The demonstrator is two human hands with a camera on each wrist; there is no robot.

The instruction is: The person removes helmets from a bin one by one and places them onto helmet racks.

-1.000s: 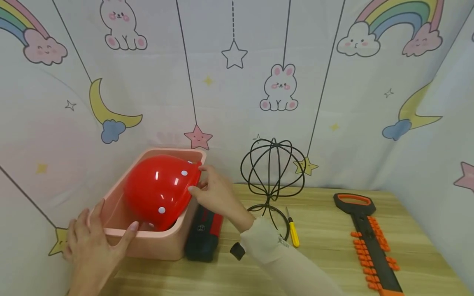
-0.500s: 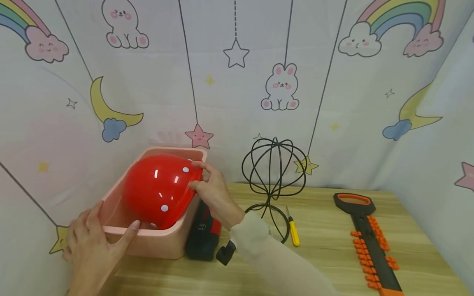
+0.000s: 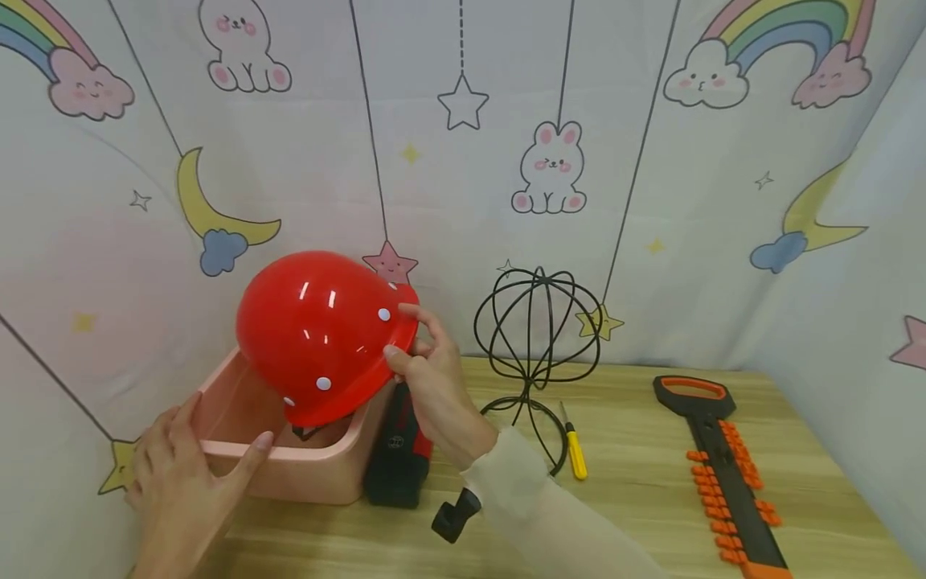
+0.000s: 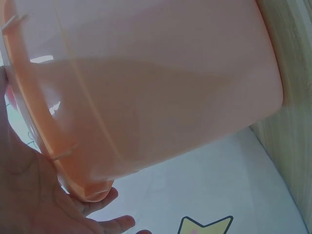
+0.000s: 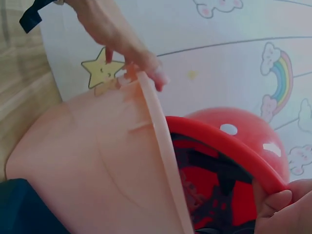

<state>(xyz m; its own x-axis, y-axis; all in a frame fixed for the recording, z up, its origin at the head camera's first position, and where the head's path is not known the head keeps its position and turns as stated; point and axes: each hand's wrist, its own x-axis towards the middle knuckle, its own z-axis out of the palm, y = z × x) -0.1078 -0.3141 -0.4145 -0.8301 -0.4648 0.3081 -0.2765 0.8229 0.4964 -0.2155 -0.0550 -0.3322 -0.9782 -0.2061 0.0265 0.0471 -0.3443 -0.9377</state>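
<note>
A shiny red helmet (image 3: 318, 322) with white dots hangs tilted over a pink plastic bin (image 3: 304, 474), its lower edge still inside the bin's opening. My right hand (image 3: 437, 386) grips the helmet's brim at its right side, thumb on the near face. In the right wrist view, dark straps and lining show inside the helmet (image 5: 229, 136). My left hand (image 3: 184, 474) holds the bin's near left corner, thumb over the front rim and fingers along the left side. The left wrist view shows the bin's wall (image 4: 161, 107) close up beside that palm.
A dark case with red parts (image 3: 391, 474) stands against the bin's right side. Further right are a black wire globe-shaped stand (image 3: 526, 384), a yellow-handled screwdriver (image 3: 576, 456) and a long black tool with orange clips (image 3: 734, 482). A printed cloth wall (image 3: 463, 177) closes the back.
My right hand has lifted the helmet up from within the bin and slightly to the right; straps now show below its edge. The left hand has stayed on the bin.
</note>
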